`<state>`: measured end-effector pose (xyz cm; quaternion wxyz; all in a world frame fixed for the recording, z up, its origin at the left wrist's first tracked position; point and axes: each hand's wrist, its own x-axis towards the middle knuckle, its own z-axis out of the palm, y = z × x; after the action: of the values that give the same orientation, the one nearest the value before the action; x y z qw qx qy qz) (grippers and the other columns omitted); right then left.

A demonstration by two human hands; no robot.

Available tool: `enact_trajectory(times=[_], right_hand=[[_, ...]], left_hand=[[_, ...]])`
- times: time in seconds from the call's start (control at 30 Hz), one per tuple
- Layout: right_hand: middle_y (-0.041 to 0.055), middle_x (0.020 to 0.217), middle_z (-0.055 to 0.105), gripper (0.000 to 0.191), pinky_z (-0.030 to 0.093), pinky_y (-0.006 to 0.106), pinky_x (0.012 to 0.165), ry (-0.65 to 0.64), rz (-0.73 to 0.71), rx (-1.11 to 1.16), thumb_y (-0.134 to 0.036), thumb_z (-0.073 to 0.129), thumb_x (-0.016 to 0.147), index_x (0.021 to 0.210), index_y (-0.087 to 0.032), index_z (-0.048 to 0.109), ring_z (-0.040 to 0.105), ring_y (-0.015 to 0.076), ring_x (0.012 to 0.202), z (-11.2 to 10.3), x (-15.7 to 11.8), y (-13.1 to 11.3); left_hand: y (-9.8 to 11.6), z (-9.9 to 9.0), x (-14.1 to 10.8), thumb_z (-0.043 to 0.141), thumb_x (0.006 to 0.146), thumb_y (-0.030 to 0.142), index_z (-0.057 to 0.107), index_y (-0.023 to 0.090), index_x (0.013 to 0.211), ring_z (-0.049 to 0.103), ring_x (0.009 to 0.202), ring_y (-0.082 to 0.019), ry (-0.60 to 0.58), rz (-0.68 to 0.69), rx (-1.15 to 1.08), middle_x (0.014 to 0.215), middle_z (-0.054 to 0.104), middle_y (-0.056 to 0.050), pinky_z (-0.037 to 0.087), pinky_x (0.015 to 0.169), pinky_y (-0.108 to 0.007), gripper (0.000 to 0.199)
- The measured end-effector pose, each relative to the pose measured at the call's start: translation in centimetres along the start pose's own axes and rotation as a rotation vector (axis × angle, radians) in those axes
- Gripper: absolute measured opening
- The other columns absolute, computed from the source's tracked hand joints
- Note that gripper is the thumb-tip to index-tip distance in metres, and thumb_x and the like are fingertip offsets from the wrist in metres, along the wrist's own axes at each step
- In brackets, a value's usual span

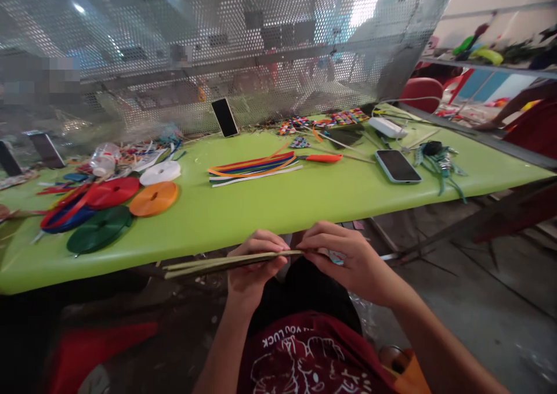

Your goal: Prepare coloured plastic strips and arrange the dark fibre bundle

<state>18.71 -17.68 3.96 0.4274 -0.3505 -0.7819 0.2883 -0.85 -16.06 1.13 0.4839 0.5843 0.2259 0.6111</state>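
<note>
Long, thin, pale green-brown strips (213,264), flat and narrow, stretch out to the left from between my hands, just off the table's front edge. My left hand (256,260) is closed on the strips, its thumb below and its fingers above. Close beside it, my right hand (337,255) pinches their right end between thumb and fingers. The strips lie nearly level over my lap and split into two layers at the left end. What the strips are made of I cannot tell for certain.
On the green table (209,220) lie coloured ribbon strips (255,167), an orange-handled tool (324,158), ribbon rolls (154,198), a phone (398,166) and a teal tangle (441,165). Another phone (225,117) leans on the perforated metal panel (282,51). A person's arm (513,105) shows at right.
</note>
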Motion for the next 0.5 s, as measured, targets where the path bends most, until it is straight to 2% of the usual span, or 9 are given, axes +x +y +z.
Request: enact_trajectory(times=[0.1,0.17,0.23,0.33,0.5], right_hand=[[0.0078,0.093,0.064,0.013,0.048,0.034,0.075,0.078,-0.099,-0.139,-0.013,0.057,0.091,0.098,-0.017,0.067,0.056,0.0182,0.087,0.3,0.5,-0.7],[0.0074,0.090,0.064,0.012,0.046,0.035,0.074,0.122,-0.152,-0.229,-0.012,0.058,0.090,0.096,-0.017,0.067,0.054,0.0186,0.084,0.6,0.8,-1.1],[0.0071,0.088,0.064,0.011,0.046,0.034,0.072,0.151,-0.189,-0.292,-0.012,0.057,0.091,0.095,-0.017,0.067,0.053,0.0181,0.081,0.8,0.9,-1.5],[0.0072,0.087,0.063,0.013,0.046,0.032,0.070,0.151,-0.215,-0.338,-0.012,0.054,0.093,0.098,-0.016,0.066,0.055,0.0168,0.079,1.1,0.9,-1.9],[0.0083,0.089,0.063,0.021,0.048,0.031,0.068,0.018,-0.208,-0.451,-0.014,0.044,0.098,0.100,-0.015,0.064,0.057,0.0173,0.079,0.9,0.8,-2.4]], left_hand=[[-0.1,0.3,-0.6,0.075,0.078,0.017,0.073,0.022,0.085,0.064,0.075,-0.017,0.141,-0.037,0.088,0.081,0.066,-0.003,0.050,0.054,-0.025,0.009],[0.2,0.6,-0.7,0.077,0.076,0.017,0.074,0.022,0.083,0.064,0.077,-0.017,0.186,-0.023,0.143,0.078,0.067,-0.002,0.052,0.059,-0.025,0.009],[0.6,0.7,-0.6,0.078,0.074,0.015,0.075,0.022,0.082,0.064,0.077,-0.017,0.186,0.038,0.205,0.077,0.068,-0.002,0.053,0.063,-0.027,0.011],[1.2,0.7,-0.4,0.078,0.072,0.009,0.076,0.025,0.085,0.063,0.072,-0.015,0.148,0.128,0.291,0.077,0.069,-0.001,0.052,0.060,-0.025,0.020],[1.8,0.6,-0.5,0.076,0.073,0.008,0.077,0.024,0.088,0.062,0.069,-0.013,0.133,0.150,0.403,0.076,0.068,0.000,0.051,0.059,-0.024,0.022]])
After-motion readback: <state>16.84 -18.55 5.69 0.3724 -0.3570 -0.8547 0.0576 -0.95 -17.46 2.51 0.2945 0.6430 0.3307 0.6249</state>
